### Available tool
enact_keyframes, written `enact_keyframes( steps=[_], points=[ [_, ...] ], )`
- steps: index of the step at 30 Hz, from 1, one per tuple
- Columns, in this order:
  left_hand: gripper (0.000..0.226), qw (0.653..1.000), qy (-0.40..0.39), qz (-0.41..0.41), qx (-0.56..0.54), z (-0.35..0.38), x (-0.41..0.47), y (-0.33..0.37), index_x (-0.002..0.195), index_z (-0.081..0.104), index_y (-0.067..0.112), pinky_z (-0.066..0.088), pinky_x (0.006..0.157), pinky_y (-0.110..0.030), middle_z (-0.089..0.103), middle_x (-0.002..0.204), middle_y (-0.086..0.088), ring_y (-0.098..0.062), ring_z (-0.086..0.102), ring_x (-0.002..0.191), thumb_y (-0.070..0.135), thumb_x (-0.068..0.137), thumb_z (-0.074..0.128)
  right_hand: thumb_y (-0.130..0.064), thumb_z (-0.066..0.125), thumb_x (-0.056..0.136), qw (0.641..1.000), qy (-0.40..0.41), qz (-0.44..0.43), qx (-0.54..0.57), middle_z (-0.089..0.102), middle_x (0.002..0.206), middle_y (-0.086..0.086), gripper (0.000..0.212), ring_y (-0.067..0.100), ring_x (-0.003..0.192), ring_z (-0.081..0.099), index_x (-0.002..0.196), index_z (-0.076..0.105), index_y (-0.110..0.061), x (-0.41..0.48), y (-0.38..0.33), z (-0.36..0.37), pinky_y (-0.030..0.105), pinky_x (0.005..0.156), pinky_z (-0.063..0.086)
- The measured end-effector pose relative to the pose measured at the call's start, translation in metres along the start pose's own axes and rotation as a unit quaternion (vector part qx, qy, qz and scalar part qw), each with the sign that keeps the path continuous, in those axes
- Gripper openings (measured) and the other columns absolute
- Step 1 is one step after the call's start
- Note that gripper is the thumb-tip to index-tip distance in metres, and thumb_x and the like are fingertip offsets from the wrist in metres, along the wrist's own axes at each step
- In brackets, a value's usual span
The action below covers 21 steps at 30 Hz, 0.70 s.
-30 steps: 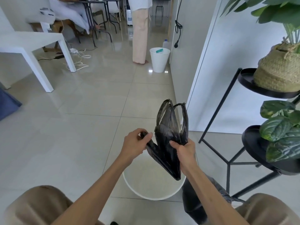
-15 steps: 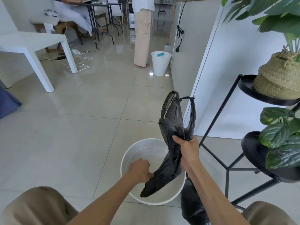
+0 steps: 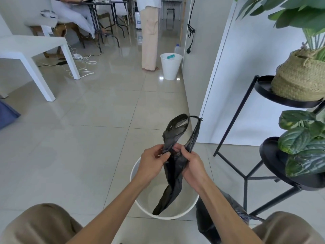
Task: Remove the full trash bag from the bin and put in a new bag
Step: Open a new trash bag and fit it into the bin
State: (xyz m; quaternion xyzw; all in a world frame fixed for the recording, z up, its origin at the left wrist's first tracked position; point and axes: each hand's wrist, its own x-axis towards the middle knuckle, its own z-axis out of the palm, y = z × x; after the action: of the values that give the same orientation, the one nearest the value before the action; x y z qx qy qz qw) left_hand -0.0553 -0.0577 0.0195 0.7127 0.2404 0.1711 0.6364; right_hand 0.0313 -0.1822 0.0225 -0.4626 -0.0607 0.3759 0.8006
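A white round bin point(image 3: 189, 207) stands on the tiled floor between my knees, with no liner inside. Over it I hold a new black bag point(image 3: 173, 180), still bunched; its two handle loops stick up and its lower end hangs into the bin. My left hand point(image 3: 152, 163) pinches the bag's upper left edge. My right hand point(image 3: 190, 163) grips it just to the right, close to the left hand. The full black trash bag point(image 3: 209, 224) sits on the floor right of the bin, partly hidden by my right arm.
A black metal plant stand point(image 3: 246, 175) with potted plants rises close on the right. A white wall panel point(image 3: 246, 81) is behind it. Farther off stand a second white bin point(image 3: 171, 67), a person's legs point(image 3: 149, 43), a white table point(image 3: 33, 48) and loose cables point(image 3: 82, 65).
My left hand has come up from the bag's lower end inside the bin to its top, beside my right hand. The bag's lower end now hangs free into the bin.
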Motion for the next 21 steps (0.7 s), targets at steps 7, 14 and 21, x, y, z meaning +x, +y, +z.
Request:
enact_keyframes(
  steps=[7, 14, 21],
  points=[
    [0.030, 0.988, 0.125, -0.075, -0.044, -0.030, 0.007, -0.011, 0.102, 0.075, 0.013, 0.060, 0.087, -0.040, 0.079, 0.094, 0.000, -0.020, 0.074, 0.091, -0.008, 0.093, 0.055, -0.017, 0.051, 0.102, 0.985, 0.108, -0.041, -0.126, 0.077, 0.109, 0.010, 0.026, 0.024, 0.103, 0.073, 0.110, 0.073, -0.006, 0.004, -0.018, -0.024, 0.038, 0.093, 0.055],
    [0.024, 0.989, 0.112, -0.067, -0.071, -0.064, -0.003, -0.009, 0.108, 0.069, 0.012, 0.060, 0.078, -0.029, 0.078, 0.097, -0.006, -0.023, 0.075, 0.091, -0.001, 0.088, 0.070, -0.021, 0.064, 0.096, 0.932, 0.159, -0.073, -0.317, 0.079, 0.092, 0.001, 0.015, 0.015, 0.094, 0.073, 0.098, 0.078, -0.015, 0.011, -0.038, -0.040, 0.033, 0.087, 0.058],
    [0.028, 0.988, 0.079, -0.122, 0.045, -0.067, -0.035, -0.031, 0.106, 0.069, 0.029, 0.059, 0.088, -0.043, 0.078, 0.093, 0.001, -0.018, 0.073, 0.090, 0.032, 0.081, 0.081, -0.023, 0.063, 0.097, 0.911, 0.216, -0.069, -0.345, 0.076, 0.096, 0.009, 0.018, 0.023, 0.091, 0.074, 0.105, 0.071, -0.009, 0.013, -0.020, -0.040, 0.036, 0.074, 0.063]
  ],
)
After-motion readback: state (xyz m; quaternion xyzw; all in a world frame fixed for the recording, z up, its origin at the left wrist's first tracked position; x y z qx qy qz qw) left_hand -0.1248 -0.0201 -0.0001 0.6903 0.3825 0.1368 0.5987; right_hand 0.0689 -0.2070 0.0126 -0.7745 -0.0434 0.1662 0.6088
